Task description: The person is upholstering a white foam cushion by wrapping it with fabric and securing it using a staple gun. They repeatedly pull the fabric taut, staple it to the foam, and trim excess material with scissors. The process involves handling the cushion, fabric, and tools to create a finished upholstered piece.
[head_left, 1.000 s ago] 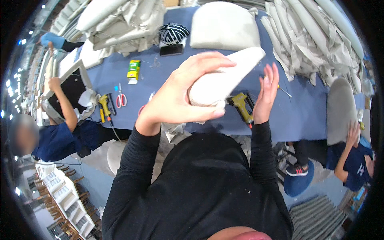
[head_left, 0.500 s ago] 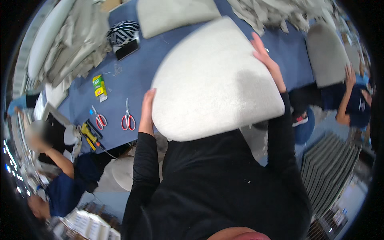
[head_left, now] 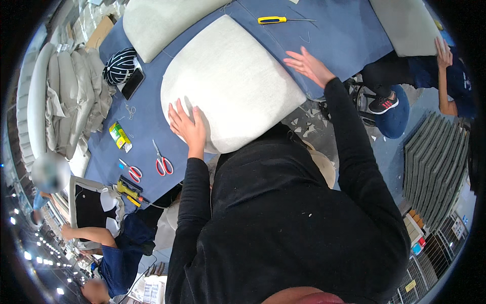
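A cream upholstered seat cushion (head_left: 235,83), straight-edged on one side and rounded on the other, rests on the blue table (head_left: 329,45) before me and juts a little over its near edge. Across the cushion's lower left part lies my left hand (head_left: 188,125), open, its fingers spread on the fabric. My right hand (head_left: 313,67) is off the cushion, just beyond its right edge, with fingers stretched out and nothing in them. Past that hand, a screwdriver (head_left: 273,20) with a yellow handle and a curved needle-like wire (head_left: 306,37) lie on the table.
Red-handled scissors (head_left: 163,165), a second pair (head_left: 134,173), a yellow-black tool (head_left: 130,190) and a yellow-green box (head_left: 120,136) lie at left. Behind them are a phone (head_left: 133,83) and striped cap (head_left: 120,66). Another cushion (head_left: 162,23) sits far left. Co-workers flank the table.
The cushion has come down from a raised, two-handed hold onto the table. My right hand has let go and moved off; my left now lies on its top.
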`<state>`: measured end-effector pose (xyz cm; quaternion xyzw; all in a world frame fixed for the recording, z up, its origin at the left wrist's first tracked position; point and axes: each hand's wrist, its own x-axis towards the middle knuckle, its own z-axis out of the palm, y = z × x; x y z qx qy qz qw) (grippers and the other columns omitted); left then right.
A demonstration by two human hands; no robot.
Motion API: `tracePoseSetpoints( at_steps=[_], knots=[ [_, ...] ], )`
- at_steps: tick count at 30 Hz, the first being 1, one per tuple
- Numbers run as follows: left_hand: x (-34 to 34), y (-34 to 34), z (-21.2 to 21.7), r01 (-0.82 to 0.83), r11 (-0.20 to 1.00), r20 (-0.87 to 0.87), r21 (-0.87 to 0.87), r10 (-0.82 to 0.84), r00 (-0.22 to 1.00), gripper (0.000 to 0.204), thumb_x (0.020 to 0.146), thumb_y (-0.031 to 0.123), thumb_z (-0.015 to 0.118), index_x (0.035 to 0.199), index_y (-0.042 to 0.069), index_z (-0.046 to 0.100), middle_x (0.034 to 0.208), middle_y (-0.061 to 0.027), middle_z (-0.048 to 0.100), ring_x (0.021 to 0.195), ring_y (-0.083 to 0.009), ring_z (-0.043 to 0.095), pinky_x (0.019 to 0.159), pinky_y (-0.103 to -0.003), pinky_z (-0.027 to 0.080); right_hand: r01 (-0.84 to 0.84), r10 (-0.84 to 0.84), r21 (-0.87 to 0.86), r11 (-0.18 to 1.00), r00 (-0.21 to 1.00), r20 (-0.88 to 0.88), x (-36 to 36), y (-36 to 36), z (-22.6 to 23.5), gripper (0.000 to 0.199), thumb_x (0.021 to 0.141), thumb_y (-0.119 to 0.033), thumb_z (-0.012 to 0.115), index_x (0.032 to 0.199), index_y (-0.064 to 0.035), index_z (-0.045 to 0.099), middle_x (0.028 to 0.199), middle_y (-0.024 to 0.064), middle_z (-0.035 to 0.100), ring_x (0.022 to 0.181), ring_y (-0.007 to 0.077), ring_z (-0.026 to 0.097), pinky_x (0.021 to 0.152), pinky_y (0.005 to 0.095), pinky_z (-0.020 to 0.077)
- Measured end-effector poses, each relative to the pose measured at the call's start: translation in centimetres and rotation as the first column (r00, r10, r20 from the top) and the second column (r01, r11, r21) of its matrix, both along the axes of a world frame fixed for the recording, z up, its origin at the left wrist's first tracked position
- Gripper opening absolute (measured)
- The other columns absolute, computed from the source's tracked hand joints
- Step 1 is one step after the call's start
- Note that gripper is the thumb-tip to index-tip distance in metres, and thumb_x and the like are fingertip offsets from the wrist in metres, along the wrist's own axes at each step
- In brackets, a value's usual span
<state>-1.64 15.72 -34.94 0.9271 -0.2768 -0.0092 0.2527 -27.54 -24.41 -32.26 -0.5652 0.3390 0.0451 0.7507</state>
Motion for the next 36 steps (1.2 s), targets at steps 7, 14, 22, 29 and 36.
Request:
tracePoseSetpoints(
  at_steps=[7, 14, 22, 29, 36],
  knots=[
    [1.6, -2.8, -2.4, -0.035, 0.974, 0.064, 0.225, 0.021, 0.998, 0.061, 0.111, 0.033, 0.053, 0.169, 0.016, 0.043, 0.178, -0.0218, 0.031, 0.166, -0.0415, 0.021, 0.129, -0.066, 0.014, 0.315, -0.312, 0.03, 0.949, 0.947, -0.069, -7.3, 6.8, -4.9, 0.095, 0.113, -0.075, 0.016, 0.173, -0.0027, 0.032, 0.177, 0.0172, 0.038, 0.167, 0.027, 0.028, 0.138, 0.0433, 0.0126],
    [1.4, -2.7, -3.6, -0.063, 0.976, 0.119, 0.209, 0.038, 0.992, 0.062, 0.108, 0.03, 0.052, 0.168, 0.015, 0.045, 0.178, -0.0205, 0.033, 0.166, -0.0409, 0.023, 0.129, -0.066, 0.013, 0.2, -0.198, -0.011, 0.98, 0.957, -0.212, -5.8, 7.8, -3.1, 0.11, 0.105, -0.088, 0.016, 0.177, -0.0055, 0.016, 0.181, 0.0206, 0.026, 0.17, 0.033, 0.02, 0.137, 0.0469, 0.0062],
    [2.0, -2.4, -4.1, -0.076, 0.983, 0.11, 0.166, 0.058, 0.992, 0.065, 0.102, 0.031, 0.056, 0.166, 0.016, 0.05, 0.176, -0.0199, 0.037, 0.164, -0.0405, 0.028, 0.128, -0.065, 0.015, -0.458, 0.078, -0.504, 0.732, 0.792, -0.605, 8.5, 4.6, 1.9, 0.078, 0.113, -0.068, 0.039, 0.138, -0.0014, 0.071, 0.133, 0.0324, 0.071, 0.131, 0.0488, 0.065, 0.112, 0.0518, 0.0495],
    [2.6, -2.4, -4.6, -0.084, 0.983, 0.075, 0.163, 0.073, 0.995, 0.069, 0.098, 0.035, 0.058, 0.165, 0.018, 0.053, 0.178, -0.018, 0.035, 0.164, -0.041, 0.027, 0.128, -0.066, 0.014, -0.011, -0.028, -0.428, 0.904, 0.996, -0.083, 23.9, -6.7, -3.8, 0.091, 0.112, -0.073, 0.038, 0.159, 0.0035, 0.052, 0.162, 0.0218, 0.055, 0.153, 0.0295, 0.05, 0.125, 0.0414, 0.0371],
    [2.7, -2.3, -4.5, -0.107, 0.986, 0.038, 0.126, 0.103, 0.994, 0.071, 0.095, 0.035, 0.059, 0.164, 0.019, 0.053, 0.178, -0.0174, 0.036, 0.165, -0.0411, 0.028, 0.129, -0.065, 0.011, 0.032, -0.05, -0.227, 0.973, 0.996, -0.075, 34.0, -7.0, -9.5, 0.102, 0.109, -0.081, 0.032, 0.166, 0.0024, 0.044, 0.173, 0.0212, 0.043, 0.163, 0.0315, 0.036, 0.133, 0.0426, 0.0254]
  ],
)
